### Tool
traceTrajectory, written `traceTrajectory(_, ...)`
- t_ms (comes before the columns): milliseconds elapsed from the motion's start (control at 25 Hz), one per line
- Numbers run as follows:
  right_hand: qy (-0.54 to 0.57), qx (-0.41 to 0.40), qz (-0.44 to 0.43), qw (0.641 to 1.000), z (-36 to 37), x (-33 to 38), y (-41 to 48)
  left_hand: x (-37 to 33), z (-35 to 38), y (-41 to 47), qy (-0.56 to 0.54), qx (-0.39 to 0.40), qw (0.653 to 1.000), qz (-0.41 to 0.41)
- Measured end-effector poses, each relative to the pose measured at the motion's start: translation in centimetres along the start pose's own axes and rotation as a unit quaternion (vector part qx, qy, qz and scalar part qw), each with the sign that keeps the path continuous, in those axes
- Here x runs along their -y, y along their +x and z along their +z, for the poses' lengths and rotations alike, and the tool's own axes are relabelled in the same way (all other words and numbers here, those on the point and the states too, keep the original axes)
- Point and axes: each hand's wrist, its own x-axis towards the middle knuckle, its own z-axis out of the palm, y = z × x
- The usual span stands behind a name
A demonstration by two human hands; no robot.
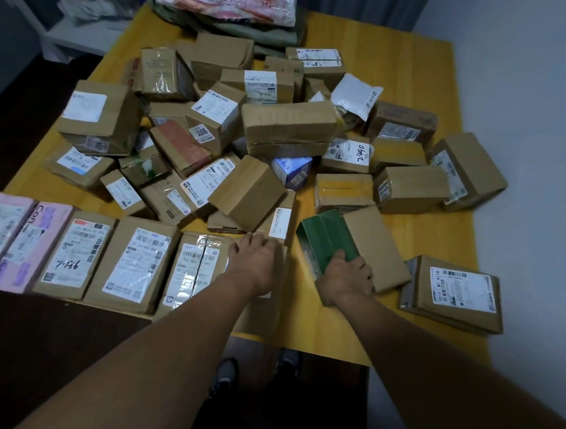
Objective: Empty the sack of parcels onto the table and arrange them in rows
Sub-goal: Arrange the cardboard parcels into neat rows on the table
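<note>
While the near row (pixel 120 262) runs from the pink parcels (pixel 5 234) at far left through three labelled boxes (pixel 75 254), the left hand (pixel 257 262) lies flat, fingers straight, on the last box (pixel 261 314) of that row. The right hand (pixel 345 277) grips the near end of the green box (pixel 326 239), which sits skewed, with a strip of bare table (pixel 300 319) between it and the row. Best move, I'd judge: slide the green box left till it butts the last box, long sides parallel, near edges flush. Press down with the left hand so the row doesn't shift. The pile (pixel 288 127) behind crowds the row's back; don't knock it. A lone box (pixel 456 293) waits at far right. The sack (pixel 276 32), probably the olive cloth at the far end, looks emptied.
</note>
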Motion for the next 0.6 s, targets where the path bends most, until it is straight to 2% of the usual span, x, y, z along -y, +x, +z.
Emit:
traceTrajectory(200,-0.017,-0.044,0.014,0.999,1.6,-0.4,-0.9,-0.3,-0.3,-0.8,-0.035,-0.039,0.999,0.004)
traceTrajectory(400,0.074,-0.001,0.052,0.996,0.8,-0.7,-2.5,-0.7,-1.7,-2.1,-0.137,-0.093,0.986,0.018)
traceTrajectory(480,0.152,0.037,0.061,0.986,-0.5,-1.0,-2.7,-1.2,-2.7,-2.6,-0.194,-0.108,0.975,0.019)
traceTrajectory(520,0.235,0.059,0.068,0.968,-1.6,-1.3,-3.2,-1.5,-3.2,-2.7,-0.228,-0.111,0.967,0.015)
traceTrajectory(600,0.444,0.088,0.059,0.89,-3.8,-2.3,-4.1,-2.2,-4.0,-2.8,-0.291,-0.107,0.951,-0.007)
